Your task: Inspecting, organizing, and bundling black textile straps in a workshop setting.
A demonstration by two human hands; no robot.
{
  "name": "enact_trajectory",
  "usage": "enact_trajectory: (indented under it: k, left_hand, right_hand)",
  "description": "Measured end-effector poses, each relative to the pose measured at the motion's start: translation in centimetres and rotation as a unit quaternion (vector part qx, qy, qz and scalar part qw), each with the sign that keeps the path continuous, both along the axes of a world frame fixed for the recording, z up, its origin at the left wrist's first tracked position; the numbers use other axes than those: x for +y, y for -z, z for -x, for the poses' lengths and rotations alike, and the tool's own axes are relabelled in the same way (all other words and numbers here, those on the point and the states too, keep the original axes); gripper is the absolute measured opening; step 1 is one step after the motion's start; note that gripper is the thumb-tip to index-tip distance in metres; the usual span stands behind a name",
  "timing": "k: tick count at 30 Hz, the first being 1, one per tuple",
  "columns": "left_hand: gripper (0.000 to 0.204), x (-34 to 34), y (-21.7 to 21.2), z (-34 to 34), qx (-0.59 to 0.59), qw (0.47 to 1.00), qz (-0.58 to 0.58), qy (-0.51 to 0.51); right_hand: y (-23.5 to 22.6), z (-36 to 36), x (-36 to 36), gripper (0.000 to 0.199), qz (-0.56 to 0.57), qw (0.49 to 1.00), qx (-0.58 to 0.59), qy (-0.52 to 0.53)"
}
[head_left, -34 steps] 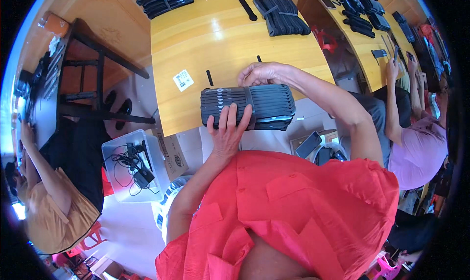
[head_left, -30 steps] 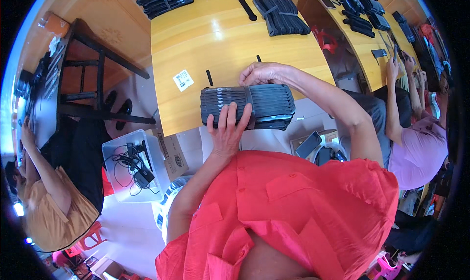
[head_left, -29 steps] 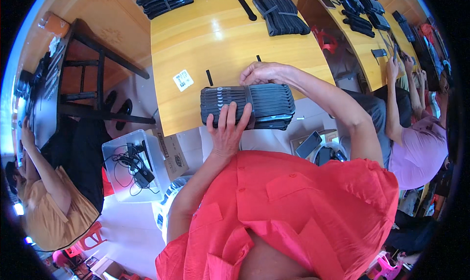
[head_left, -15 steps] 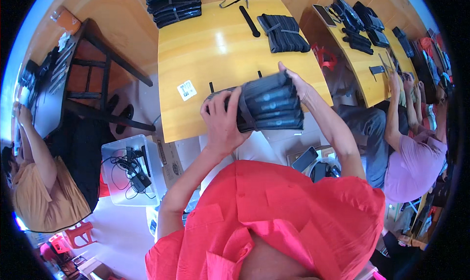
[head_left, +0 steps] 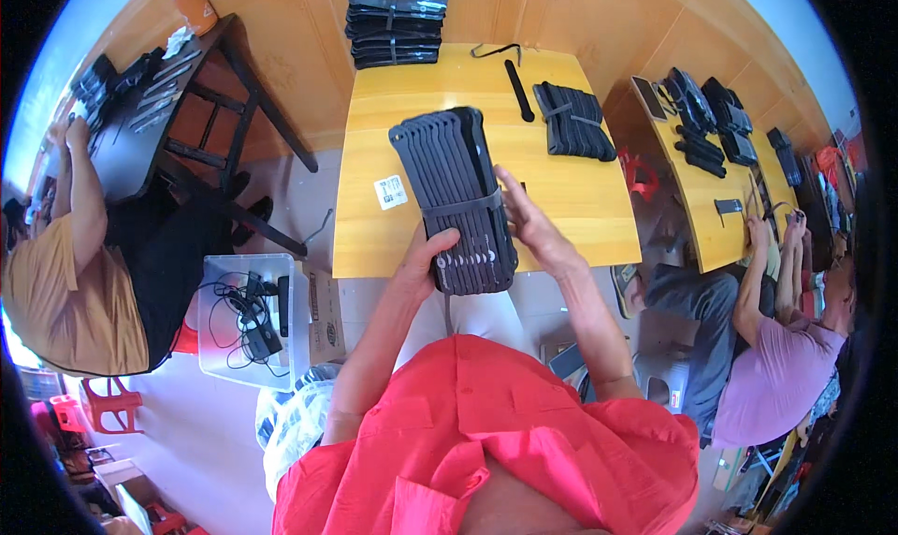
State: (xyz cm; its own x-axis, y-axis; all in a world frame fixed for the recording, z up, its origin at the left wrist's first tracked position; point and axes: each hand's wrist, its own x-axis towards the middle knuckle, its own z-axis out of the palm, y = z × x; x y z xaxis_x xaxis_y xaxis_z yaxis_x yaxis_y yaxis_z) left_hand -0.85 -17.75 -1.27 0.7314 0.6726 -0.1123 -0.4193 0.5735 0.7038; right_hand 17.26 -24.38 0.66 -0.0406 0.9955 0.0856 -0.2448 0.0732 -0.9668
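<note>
My left hand [head_left: 421, 262] grips the lower part of a bundle of black straps [head_left: 449, 161], its thumb lying across the front. The bundle stands nearly upright above the near edge of the yellow table [head_left: 374, 245]. A dark band [head_left: 465, 205] runs around its middle, with a loose tail hanging below. My right hand [head_left: 538, 228] is open at the bundle's right side, fingers stretched; whether the fingertips touch it I cannot tell. Another banded bundle [head_left: 572, 123] lies at the table's far right, beside a single black strap [head_left: 518, 91].
Stacked banded bundles [head_left: 398, 25] stand at the far left corner. A white label [head_left: 390, 192] and a thin loose band [head_left: 496, 50] lie on the table. A plastic bin [head_left: 215, 339] of cables is at my left. People work at a dark table [head_left: 126, 147] and another yellow table [head_left: 687, 180].
The bundle has turned from lying sideways to nearly upright, its strap ends now facing me. My left hand has shifted to its lower end; my right hand has moved down its side. The view has shifted.
</note>
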Motion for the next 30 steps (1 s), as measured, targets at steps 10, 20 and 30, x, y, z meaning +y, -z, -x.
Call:
enact_trajectory:
  k: [10, 20, 30]
  left_hand:
    - [0.061, -1.6, 2.7, -0.9, 0.019, 0.994, 0.031, -0.099]
    - [0.077, -0.5, 4.9, 0.8, 0.061, 0.998, -0.026, 0.01]
    - [0.052, 5.8, 5.0, 7.2, 0.216, 0.954, -0.123, -0.168]
  right_hand:
    - [-1.3, 3.1, 1.4, 0.112, 0.064, 0.992, -0.105, 0.013]
    - [0.7, 0.5, 3.3, 0.088, 0.182, 0.982, 0.034, -0.028]
    - [-2.2, -4.2, 9.7, 0.075, 0.18, 0.983, 0.023, 0.009]
